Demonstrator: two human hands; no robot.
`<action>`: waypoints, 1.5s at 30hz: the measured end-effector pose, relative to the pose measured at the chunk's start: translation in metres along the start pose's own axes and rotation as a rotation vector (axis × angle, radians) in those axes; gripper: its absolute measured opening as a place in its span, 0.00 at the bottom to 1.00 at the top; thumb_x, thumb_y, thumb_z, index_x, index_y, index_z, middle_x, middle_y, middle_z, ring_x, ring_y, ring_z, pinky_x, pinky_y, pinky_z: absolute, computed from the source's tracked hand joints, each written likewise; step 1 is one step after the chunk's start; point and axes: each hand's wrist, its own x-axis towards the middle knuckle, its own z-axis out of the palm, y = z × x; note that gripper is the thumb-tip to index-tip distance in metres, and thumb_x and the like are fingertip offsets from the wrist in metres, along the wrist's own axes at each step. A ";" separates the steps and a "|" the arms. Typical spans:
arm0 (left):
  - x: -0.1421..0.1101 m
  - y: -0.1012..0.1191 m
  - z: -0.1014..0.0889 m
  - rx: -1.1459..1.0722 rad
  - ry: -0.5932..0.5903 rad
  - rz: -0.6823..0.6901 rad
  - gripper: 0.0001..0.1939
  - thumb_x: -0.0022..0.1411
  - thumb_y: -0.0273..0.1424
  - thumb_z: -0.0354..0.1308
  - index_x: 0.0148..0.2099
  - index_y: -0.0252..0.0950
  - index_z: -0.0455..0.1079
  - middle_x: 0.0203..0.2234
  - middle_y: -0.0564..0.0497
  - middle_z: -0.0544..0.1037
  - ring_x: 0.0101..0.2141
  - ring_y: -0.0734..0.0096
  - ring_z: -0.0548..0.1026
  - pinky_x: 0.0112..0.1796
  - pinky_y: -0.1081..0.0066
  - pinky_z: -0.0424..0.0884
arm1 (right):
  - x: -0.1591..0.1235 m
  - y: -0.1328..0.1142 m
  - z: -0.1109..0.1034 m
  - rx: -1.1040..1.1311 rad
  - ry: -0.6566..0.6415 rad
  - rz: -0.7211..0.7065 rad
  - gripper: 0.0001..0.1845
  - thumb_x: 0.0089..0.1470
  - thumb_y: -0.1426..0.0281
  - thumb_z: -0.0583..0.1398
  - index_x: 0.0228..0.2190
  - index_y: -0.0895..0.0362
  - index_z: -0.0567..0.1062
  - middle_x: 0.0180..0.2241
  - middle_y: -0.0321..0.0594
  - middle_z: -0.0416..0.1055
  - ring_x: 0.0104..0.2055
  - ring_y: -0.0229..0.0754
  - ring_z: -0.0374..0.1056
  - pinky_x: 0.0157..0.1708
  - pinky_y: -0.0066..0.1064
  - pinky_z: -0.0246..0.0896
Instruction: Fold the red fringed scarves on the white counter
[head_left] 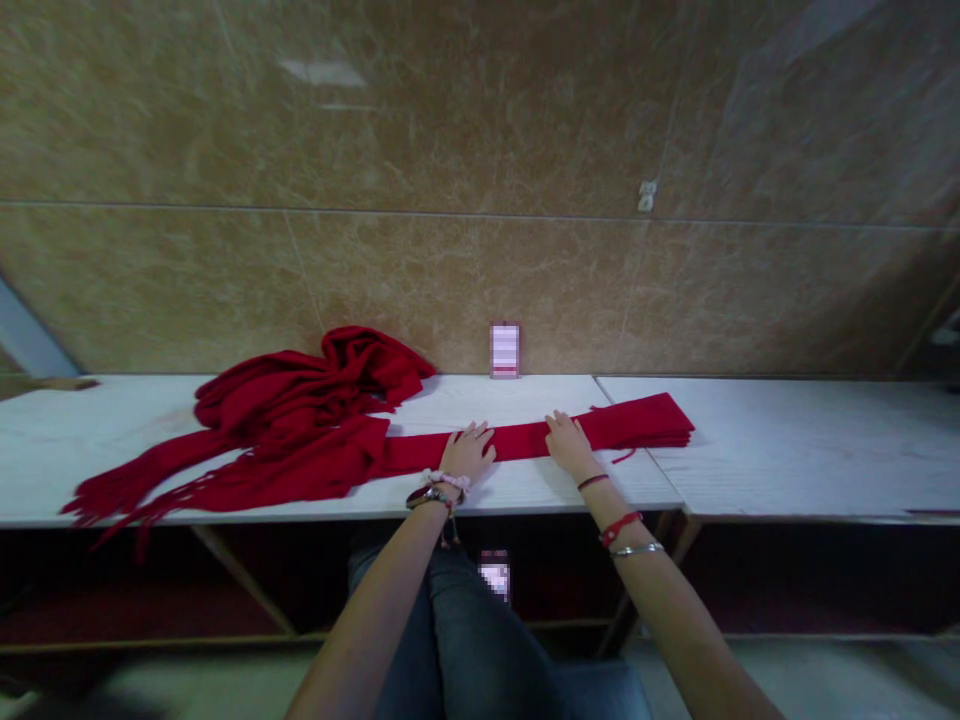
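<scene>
A red scarf (517, 442) lies folded into a long narrow strip across the white tabletop, its layers stacked at the right end. My left hand (469, 455) rests flat on the strip near its middle, fingers spread. Further right, my right hand (570, 443) lies on the same strip with its fingers stretched out. To the left, a loose heap of red fringed cloth (285, 410) sits crumpled, overlapping the strip's left end. Whether heap and strip are one piece, I cannot tell.
A phone-like object (505, 350), blurred out, leans on the tan tiled wall (465, 270) behind the white tabletop (787, 450). Open shelf compartments (810, 580) lie under the top. A second blurred object (495, 575) is by my legs. A seam crosses the tabletop right of centre.
</scene>
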 end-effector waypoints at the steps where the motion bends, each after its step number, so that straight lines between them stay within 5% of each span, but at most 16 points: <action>1: 0.000 0.000 0.000 -0.017 0.007 0.026 0.20 0.60 0.31 0.44 0.54 0.36 0.63 0.57 0.50 0.60 0.57 0.64 0.56 0.54 0.60 0.54 | 0.001 -0.002 0.001 0.028 0.021 -0.059 0.24 0.55 0.75 0.46 0.54 0.64 0.61 0.58 0.52 0.52 0.60 0.46 0.47 0.56 0.41 0.44; 5: 0.002 -0.002 0.000 -0.084 0.036 0.116 0.19 0.59 0.29 0.46 0.51 0.34 0.67 0.53 0.48 0.65 0.55 0.67 0.59 0.54 0.66 0.55 | 0.002 -0.014 0.008 0.131 -0.039 -0.371 0.24 0.57 0.69 0.46 0.54 0.61 0.60 0.58 0.47 0.54 0.60 0.42 0.47 0.56 0.39 0.45; 7: 0.003 -0.003 0.002 -0.109 0.044 0.117 0.19 0.59 0.28 0.45 0.51 0.34 0.67 0.51 0.48 0.68 0.53 0.68 0.62 0.54 0.67 0.56 | 0.001 -0.018 0.009 0.140 -0.092 -0.411 0.23 0.58 0.68 0.45 0.54 0.59 0.61 0.57 0.45 0.57 0.59 0.42 0.49 0.57 0.39 0.43; 17: 0.002 -0.004 0.002 -0.115 0.039 0.096 0.19 0.59 0.27 0.45 0.52 0.33 0.66 0.51 0.48 0.69 0.52 0.71 0.65 0.53 0.71 0.57 | 0.001 0.000 0.003 0.015 -0.013 0.113 0.25 0.53 0.77 0.46 0.53 0.65 0.61 0.57 0.53 0.55 0.58 0.47 0.50 0.55 0.43 0.46; 23: 0.003 -0.003 0.001 -0.119 0.039 0.092 0.19 0.59 0.26 0.45 0.52 0.31 0.66 0.50 0.46 0.69 0.51 0.69 0.65 0.53 0.70 0.57 | 0.001 -0.012 0.005 0.108 -0.048 -0.346 0.25 0.56 0.73 0.45 0.55 0.62 0.58 0.59 0.47 0.51 0.61 0.41 0.45 0.57 0.36 0.44; 25: 0.003 -0.003 0.001 -0.121 0.036 0.091 0.19 0.59 0.26 0.45 0.52 0.31 0.66 0.50 0.46 0.69 0.51 0.69 0.65 0.53 0.70 0.57 | -0.001 -0.016 0.006 0.113 -0.104 -0.376 0.24 0.57 0.72 0.44 0.55 0.60 0.60 0.58 0.45 0.54 0.60 0.40 0.48 0.57 0.38 0.43; 33: 0.004 -0.005 0.002 -0.153 0.044 0.087 0.19 0.58 0.26 0.46 0.51 0.32 0.67 0.49 0.46 0.70 0.51 0.69 0.66 0.53 0.70 0.58 | -0.005 0.001 0.000 0.048 -0.021 0.064 0.23 0.54 0.75 0.46 0.51 0.62 0.64 0.56 0.49 0.57 0.57 0.45 0.53 0.55 0.43 0.45; 36: 0.003 -0.005 0.003 -0.158 0.049 0.083 0.19 0.58 0.26 0.46 0.50 0.32 0.67 0.49 0.46 0.70 0.51 0.69 0.66 0.53 0.70 0.58 | -0.003 0.003 0.000 0.065 0.021 0.127 0.23 0.55 0.74 0.46 0.51 0.65 0.64 0.56 0.53 0.57 0.58 0.47 0.52 0.55 0.44 0.44; 40: 0.003 -0.005 0.003 -0.158 0.056 0.087 0.19 0.58 0.26 0.46 0.50 0.32 0.67 0.49 0.46 0.70 0.50 0.69 0.67 0.53 0.70 0.59 | 0.000 -0.003 0.005 0.170 0.049 -0.097 0.25 0.57 0.68 0.48 0.54 0.65 0.60 0.59 0.53 0.51 0.61 0.47 0.45 0.56 0.41 0.43; 43: 0.002 -0.004 0.002 -0.150 0.053 0.084 0.19 0.58 0.26 0.46 0.51 0.32 0.67 0.49 0.47 0.70 0.50 0.70 0.67 0.53 0.70 0.59 | 0.000 -0.009 0.010 0.216 -0.048 -0.346 0.25 0.57 0.65 0.48 0.55 0.59 0.60 0.58 0.47 0.53 0.61 0.44 0.46 0.57 0.40 0.42; 45: 0.002 -0.003 0.001 -0.147 0.051 0.083 0.19 0.58 0.26 0.45 0.51 0.33 0.67 0.49 0.47 0.70 0.50 0.70 0.67 0.53 0.71 0.58 | -0.001 -0.012 0.010 0.197 -0.111 -0.386 0.24 0.57 0.64 0.47 0.54 0.56 0.60 0.58 0.45 0.55 0.60 0.43 0.47 0.57 0.42 0.40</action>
